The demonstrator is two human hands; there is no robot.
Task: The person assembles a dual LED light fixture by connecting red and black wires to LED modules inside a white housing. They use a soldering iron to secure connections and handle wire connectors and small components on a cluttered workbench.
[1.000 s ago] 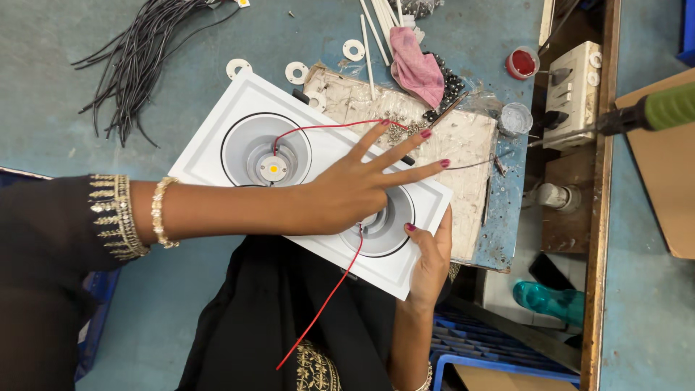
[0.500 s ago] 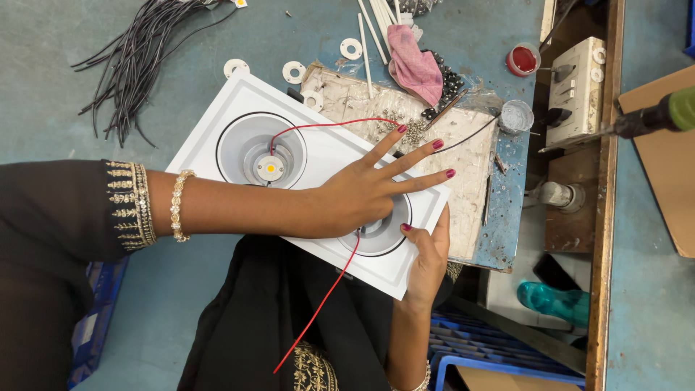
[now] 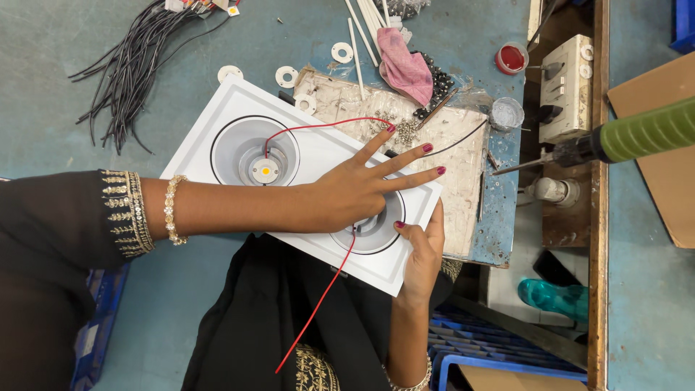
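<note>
A white two-lamp light fitting (image 3: 318,156) lies tilted at the surface's (image 3: 58,123) near edge. The left hand (image 3: 362,192) presses flat, fingers spread, over its right lamp hole; the right hand (image 3: 420,250) grips its 5 o'clock corner. A red wire (image 3: 318,300) trails toward 7 o'clock. Black wires (image 3: 137,61) lie at 10 o'clock.

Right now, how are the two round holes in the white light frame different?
The far hole is open to view, showing a small yellow chip in its middle; the near hole is mostly hidden under the left hand. A red wire runs into the far hole, while another hangs down out of the near hole. Both are round cups in one white frame.
</note>
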